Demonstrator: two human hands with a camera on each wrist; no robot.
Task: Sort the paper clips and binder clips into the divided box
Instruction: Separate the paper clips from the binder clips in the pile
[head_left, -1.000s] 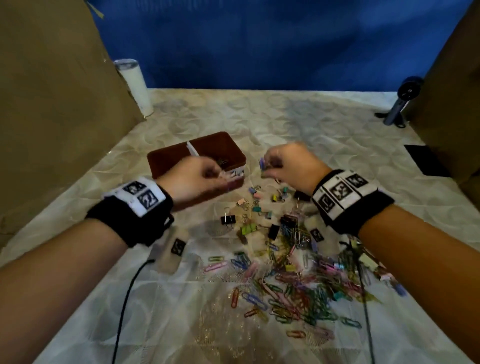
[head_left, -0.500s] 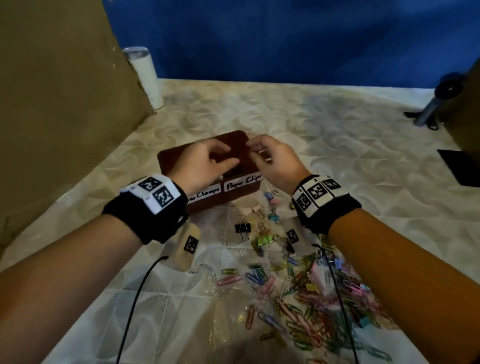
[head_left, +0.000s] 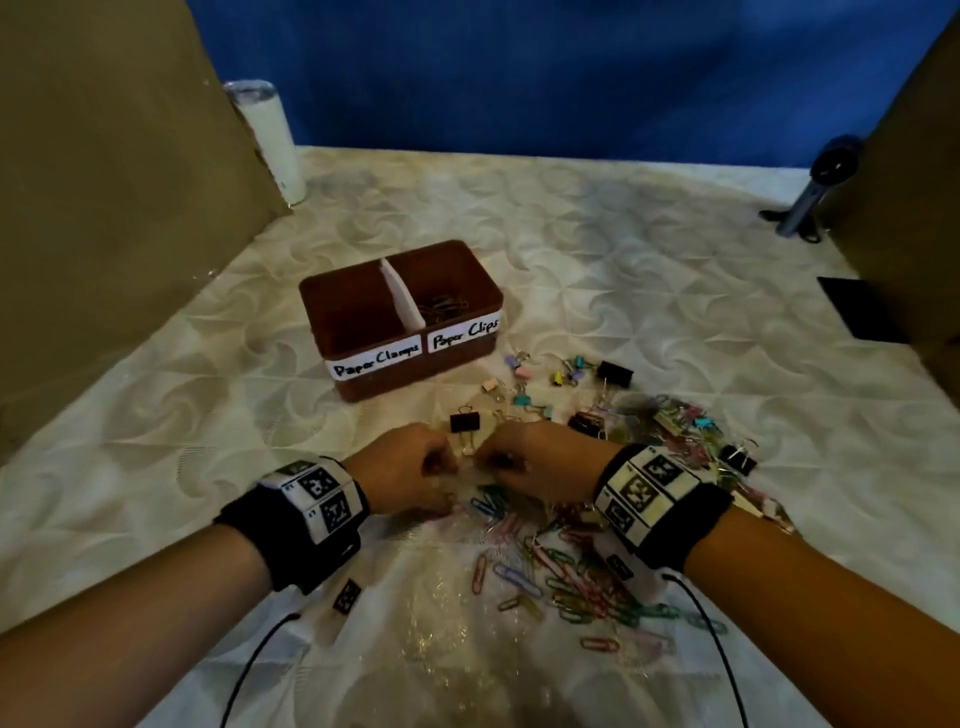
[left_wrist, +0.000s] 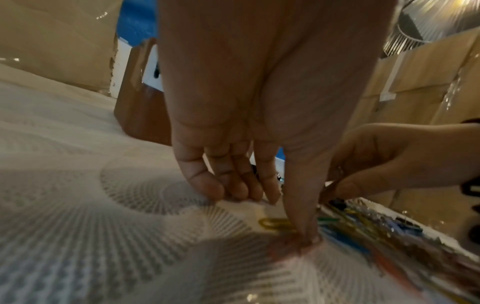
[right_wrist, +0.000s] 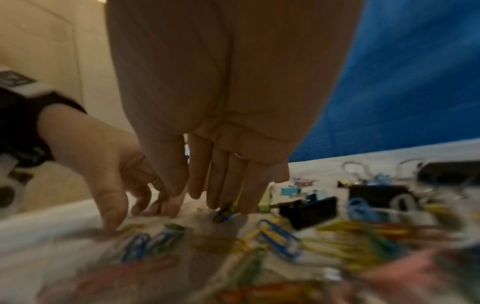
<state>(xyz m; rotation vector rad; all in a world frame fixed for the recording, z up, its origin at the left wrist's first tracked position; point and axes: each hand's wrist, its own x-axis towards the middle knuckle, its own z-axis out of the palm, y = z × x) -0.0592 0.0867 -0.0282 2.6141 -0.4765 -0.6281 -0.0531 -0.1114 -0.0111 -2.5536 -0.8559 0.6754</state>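
Observation:
The brown divided box (head_left: 415, 358) stands mid-table, labelled "Paper Clamps" on the left and "Paper Clips" on the right. Several paper clips (head_left: 441, 306) lie in its right compartment; the left one looks bare. In front of it lie loose binder clips (head_left: 615, 373) and a heap of coloured paper clips (head_left: 566, 582). My left hand (head_left: 441, 467) points down at the heap's near-left edge, its thumb (left_wrist: 303, 232) pressing the cloth beside a yellow paper clip (left_wrist: 272, 223). My right hand (head_left: 493, 462) is just beside it, straight fingers (right_wrist: 228, 185) touching a blue-and-yellow clip (right_wrist: 226, 211). Neither hand visibly holds anything.
A white tumbler (head_left: 270, 140) stands at the back left by a cardboard wall (head_left: 104, 208). Another cardboard wall (head_left: 914, 182), a small stand (head_left: 810, 202) and a dark flat object (head_left: 857, 306) are on the right. A black binder clip (head_left: 464, 422) lies just beyond my fingertips.
Both hands carried clips to the box, then drew back toward me and now reach down together into the near-left edge of the clip pile.

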